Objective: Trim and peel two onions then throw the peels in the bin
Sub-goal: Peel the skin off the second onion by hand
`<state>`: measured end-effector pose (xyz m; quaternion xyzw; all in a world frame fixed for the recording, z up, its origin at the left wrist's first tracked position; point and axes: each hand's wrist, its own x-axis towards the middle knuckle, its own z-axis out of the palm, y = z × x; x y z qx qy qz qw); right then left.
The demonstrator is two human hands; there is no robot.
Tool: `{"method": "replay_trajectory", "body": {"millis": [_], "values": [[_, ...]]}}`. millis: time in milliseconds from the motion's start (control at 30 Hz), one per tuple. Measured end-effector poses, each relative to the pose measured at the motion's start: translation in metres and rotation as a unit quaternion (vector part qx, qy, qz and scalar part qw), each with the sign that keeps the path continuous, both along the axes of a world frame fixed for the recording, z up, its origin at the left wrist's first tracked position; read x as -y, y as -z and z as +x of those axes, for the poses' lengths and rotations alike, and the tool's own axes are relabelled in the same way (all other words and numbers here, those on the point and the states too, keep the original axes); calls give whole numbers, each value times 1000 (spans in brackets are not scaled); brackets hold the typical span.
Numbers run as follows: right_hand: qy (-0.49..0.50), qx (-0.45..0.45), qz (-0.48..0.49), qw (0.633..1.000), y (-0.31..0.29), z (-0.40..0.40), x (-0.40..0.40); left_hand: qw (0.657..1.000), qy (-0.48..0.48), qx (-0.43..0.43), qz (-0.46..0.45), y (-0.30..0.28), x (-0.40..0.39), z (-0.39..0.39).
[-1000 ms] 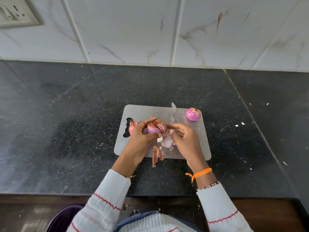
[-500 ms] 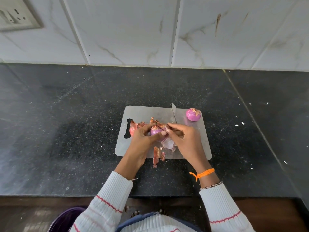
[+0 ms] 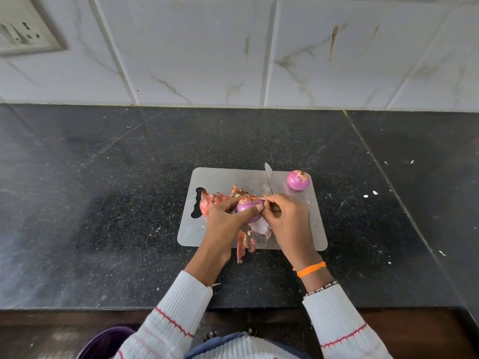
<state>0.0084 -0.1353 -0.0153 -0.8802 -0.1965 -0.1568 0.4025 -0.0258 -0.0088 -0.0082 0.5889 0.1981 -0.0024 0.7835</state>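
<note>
A half-peeled purple onion (image 3: 248, 206) sits just above the middle of a thin grey plastic cutting board (image 3: 315, 230), held in the left hand (image 3: 225, 218), whose fingers curl round it with the thumb pressed across its front. The right hand (image 3: 286, 221) meets it from the right, its fingers (image 3: 269, 198) pinched on a strip of dry skin at the onion's top; a knife blade (image 3: 268, 179) points away beyond that hand, and I cannot tell whether the hand grips the handle. Loose reddish-brown peels (image 3: 244, 244) lie under and left of the hands, some spilling over the board's near edge. A second purple onion (image 3: 298, 179) rests at the board's far right corner. The board lies on a black speckled stone surface (image 3: 103, 203). A purple bin rim (image 3: 103, 340) shows at the lower left.
</note>
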Motion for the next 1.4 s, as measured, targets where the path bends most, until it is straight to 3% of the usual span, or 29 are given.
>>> {"method": "replay_trajectory", "body": {"millis": [100, 233, 367, 700, 867, 933, 1033, 1100, 1200, 1300, 1400], "values": [[33, -23, 63, 997, -3, -2, 0, 1000, -2, 6, 0, 0, 2, 1], [67, -151, 191, 968, -5, -3, 0, 1000, -5, 9, -4, 1, 3, -1], [53, -201, 228, 951, -6, 0, 1, 1000, 1, 19, -12, -2, 4, 0], [99, -163, 226, 955, -3, -4, -3, 998, 31, -39, -25, -4, 5, 0], [77, -169, 237, 954, 0, -2, -4, 999, 40, -17, -26, -6, 3, 0], [71, -209, 289, 931, 4, 3, -2, 997, 54, -1, -49, -7, 2, -1], [53, -317, 414, 851, 5, 5, 1, 993, 74, 9, -94, -8, -1, -2], [44, -347, 439, 827, 4, 4, 2, 989, 83, 13, -118, -7, -3, -2], [51, -331, 401, 853, 7, 6, 1, 988, 96, 33, -116, -6, -5, -2], [79, -282, 318, 902, 13, 6, 2, 987, 109, 61, -103, -6, -8, -2], [96, -247, 290, 920, 14, 7, 6, 983, 118, 80, -118, -8, -11, -1]]}}
